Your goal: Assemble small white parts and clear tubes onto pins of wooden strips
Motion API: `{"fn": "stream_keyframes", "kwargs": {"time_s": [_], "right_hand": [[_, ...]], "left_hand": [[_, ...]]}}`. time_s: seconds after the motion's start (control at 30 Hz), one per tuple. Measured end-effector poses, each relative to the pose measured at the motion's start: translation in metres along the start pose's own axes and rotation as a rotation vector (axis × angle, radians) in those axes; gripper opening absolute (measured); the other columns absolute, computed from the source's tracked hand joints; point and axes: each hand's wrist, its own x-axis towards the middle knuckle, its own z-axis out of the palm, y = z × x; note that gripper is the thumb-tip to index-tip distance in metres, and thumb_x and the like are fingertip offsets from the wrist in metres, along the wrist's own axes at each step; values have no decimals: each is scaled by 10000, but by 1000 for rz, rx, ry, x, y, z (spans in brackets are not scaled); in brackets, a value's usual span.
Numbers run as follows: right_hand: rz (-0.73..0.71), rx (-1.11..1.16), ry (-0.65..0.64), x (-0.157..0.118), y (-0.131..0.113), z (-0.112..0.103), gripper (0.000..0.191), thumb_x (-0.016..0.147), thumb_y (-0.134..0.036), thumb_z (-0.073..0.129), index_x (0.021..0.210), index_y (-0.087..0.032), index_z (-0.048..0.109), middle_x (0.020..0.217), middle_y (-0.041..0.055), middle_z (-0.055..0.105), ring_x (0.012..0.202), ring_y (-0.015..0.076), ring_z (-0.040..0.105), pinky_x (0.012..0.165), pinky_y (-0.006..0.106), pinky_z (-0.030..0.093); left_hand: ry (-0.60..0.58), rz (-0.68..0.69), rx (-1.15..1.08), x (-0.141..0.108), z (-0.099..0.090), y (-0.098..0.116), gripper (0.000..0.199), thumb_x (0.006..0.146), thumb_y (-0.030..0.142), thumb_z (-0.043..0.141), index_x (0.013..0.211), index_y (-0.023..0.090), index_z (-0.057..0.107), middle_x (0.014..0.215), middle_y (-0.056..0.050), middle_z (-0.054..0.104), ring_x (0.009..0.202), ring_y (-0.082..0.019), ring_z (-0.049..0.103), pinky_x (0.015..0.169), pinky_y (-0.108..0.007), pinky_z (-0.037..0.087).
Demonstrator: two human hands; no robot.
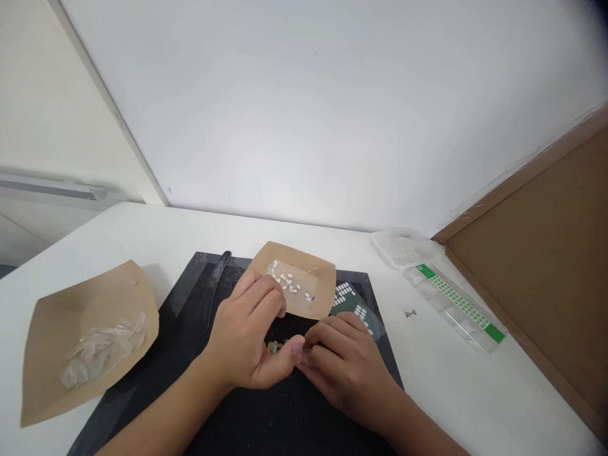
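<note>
My left hand (251, 329) is over the black mat (237, 421), its fingers curled and its thumb stretched across to the fingertips of my right hand (344, 361). My right hand is closed in a pinch around a small clear piece (300, 356), mostly hidden by the fingers. Just behind my left thumb, a small yellowish and clear object (274, 347) shows in part. Whatever my left fingers hold, if anything, is hidden. Beyond both hands sits a brown paper tray (325, 272) with several small white oval pieces (289, 282).
A larger paper tray (45, 329) at left holds clear plastic pieces (104, 345). A black stick-like file (217, 285) lies on the mat. Right: a sheet of white ovals (354, 301), small metal bits (410, 313), a green-labelled clear packet (456, 304), a white tray (382, 250), cardboard (536, 285).
</note>
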Motion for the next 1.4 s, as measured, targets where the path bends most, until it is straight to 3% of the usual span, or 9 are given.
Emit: {"fn": "stream_keyframes", "kwargs": {"time_s": [0.27, 0.57, 0.83, 1.1, 1.4], "right_hand": [[-25, -106, -65, -1, -4, 3, 251, 1029, -162, 587, 780, -200, 588, 736, -22, 620, 693, 137, 539, 707, 354, 352], [-19, -145, -91, 0, -7, 1, 277, 1041, -177, 569, 766, -201, 586, 727, -12, 605, 679, 145, 499, 721, 348, 369], [-56, -109, -99, 5, -3, -2, 266, 1033, -188, 581, 768, -200, 594, 729, -24, 615, 708, 139, 553, 735, 344, 342], [-110, -54, -96, 3, 4, -6, 216, 1044, -198, 587, 830, -195, 611, 914, -13, 723, 781, 126, 630, 795, 346, 382], [-83, 26, -63, 2, 5, -7, 61, 1023, -209, 630, 969, -224, 654, 969, -8, 751, 792, 122, 673, 772, 327, 410]], "left_hand": [[6, -21, -21, 1, -1, 1, 108, 895, 285, 534, 837, 203, 494, 795, -80, 529, 784, -259, 485, 697, -425, 402], [20, -20, -24, -1, 1, 3, 106, 894, 283, 544, 845, 202, 497, 809, -81, 535, 797, -257, 488, 705, -420, 403], [8, -33, -54, -3, 1, -1, 108, 900, 299, 524, 852, 208, 491, 824, -77, 521, 816, -262, 488, 722, -429, 402], [8, -30, -80, -4, 1, -8, 133, 901, 334, 471, 847, 213, 478, 822, -70, 507, 797, -262, 477, 727, -440, 381], [2, -54, -33, -3, 0, -10, 147, 936, 326, 455, 840, 216, 470, 825, -70, 526, 797, -251, 477, 736, -435, 401]]}}
